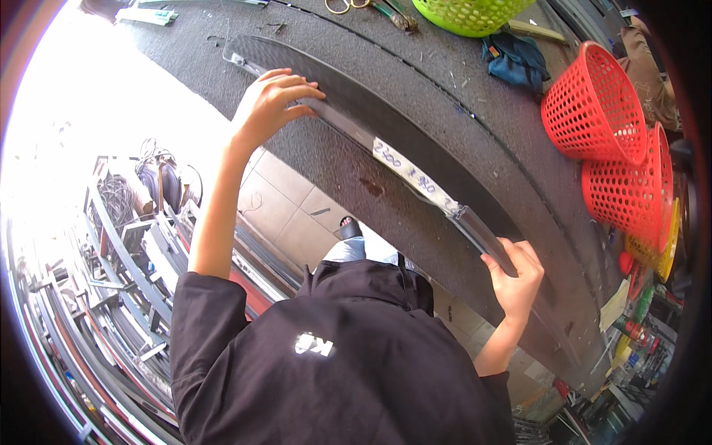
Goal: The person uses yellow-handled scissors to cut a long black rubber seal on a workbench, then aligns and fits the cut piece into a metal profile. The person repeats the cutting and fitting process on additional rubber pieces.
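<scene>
A long, narrow dark-grey framed panel (345, 130) runs slantwise over the dark worktable, from upper left to lower right. Handwriting covers a pale paper strip (415, 176) stuck along its near edge. Toward the panel's far left end, my left hand (276, 104) is bent over the near edge, fingers together and thumb below them. My right hand (517, 278) grips the near rail at its right part, thumb on the body side and fingers curled around. Clear plastic film appears to cover part of the rail between the paper strip and my right hand.
Two red perforated baskets (593, 104) stand at the right, with a blue cloth (515, 59) beside them. At the top are a green basket (475, 15), a brush (400, 18) and scissors (347, 6). Metal profiles (96, 326) crowd the left; tools (638, 337) clutter the lower right.
</scene>
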{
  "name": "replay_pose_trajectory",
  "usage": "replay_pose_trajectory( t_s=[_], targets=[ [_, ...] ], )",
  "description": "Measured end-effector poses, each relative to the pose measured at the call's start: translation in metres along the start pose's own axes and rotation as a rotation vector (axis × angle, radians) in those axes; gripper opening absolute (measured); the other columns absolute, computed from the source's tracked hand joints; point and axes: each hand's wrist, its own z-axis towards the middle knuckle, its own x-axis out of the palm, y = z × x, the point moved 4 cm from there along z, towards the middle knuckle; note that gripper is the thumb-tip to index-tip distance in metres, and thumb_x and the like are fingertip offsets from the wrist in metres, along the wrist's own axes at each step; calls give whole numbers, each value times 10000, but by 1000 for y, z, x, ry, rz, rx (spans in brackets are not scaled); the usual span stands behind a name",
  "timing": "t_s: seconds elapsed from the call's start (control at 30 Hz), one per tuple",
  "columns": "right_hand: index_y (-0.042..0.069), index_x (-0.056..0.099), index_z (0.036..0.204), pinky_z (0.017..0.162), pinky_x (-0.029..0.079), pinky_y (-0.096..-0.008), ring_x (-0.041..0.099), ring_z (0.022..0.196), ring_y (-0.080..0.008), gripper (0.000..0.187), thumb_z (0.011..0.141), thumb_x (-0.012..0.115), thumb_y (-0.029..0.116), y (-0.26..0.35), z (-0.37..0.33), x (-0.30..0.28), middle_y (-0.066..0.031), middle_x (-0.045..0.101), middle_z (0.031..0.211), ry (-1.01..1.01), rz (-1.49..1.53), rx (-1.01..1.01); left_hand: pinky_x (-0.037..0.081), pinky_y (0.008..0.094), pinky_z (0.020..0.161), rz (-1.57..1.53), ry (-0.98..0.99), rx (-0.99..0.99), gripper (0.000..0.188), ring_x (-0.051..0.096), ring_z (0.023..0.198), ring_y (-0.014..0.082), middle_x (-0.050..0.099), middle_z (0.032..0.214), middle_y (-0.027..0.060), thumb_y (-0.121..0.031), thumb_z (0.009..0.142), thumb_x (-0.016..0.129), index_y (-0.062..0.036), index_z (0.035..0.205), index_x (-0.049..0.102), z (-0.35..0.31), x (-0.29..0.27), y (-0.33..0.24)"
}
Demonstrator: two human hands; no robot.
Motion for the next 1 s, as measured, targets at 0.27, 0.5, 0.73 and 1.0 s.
replay_pose_trajectory(
  t_s=[0.27, 0.5, 0.73, 1.0],
  targets=[
    [2, 733, 935, 597, 460, -382, 602, 638, -275, 321, 661, 884, 74, 46, 59, 48, -114, 645, 722, 22, 7, -61, 540, 385, 870, -40, 228, 38, 338, 702, 964, 243, 734, 1037, 43, -231, 724, 803, -108, 1027, 717, 22, -23, 7],
    [30, 727, 962, 596, 446, -371, 592, 650, -256, 354, 653, 879, 112, 76, 105, 81, -78, 653, 733, 78, 29, -67, 530, 394, 937, -61, 287, -21, 343, 692, 1034, 263, 731, 1054, 40, -283, 737, 797, -124, 1031, 717, 29, -46, 66],
    [62, 735, 1009, 645, 425, -367, 619, 714, -236, 415, 598, 756, 7, 106, 90, 86, -42, 751, 919, 37, -282, 80, 600, 371, 848, -324, 254, 96, 349, 723, 996, 250, 730, 990, 26, -278, 693, 836, -135, 995, 736, 29, -32, 93],
    [46, 735, 973, 744, 453, -354, 632, 798, -232, 378, 612, 694, -57, 121, 78, 87, -55, 750, 950, -53, -373, 335, 575, 332, 670, -451, 245, 249, 331, 704, 819, 180, 690, 899, -5, -293, 699, 834, -169, 993, 744, 38, -36, 107]
  ],
)
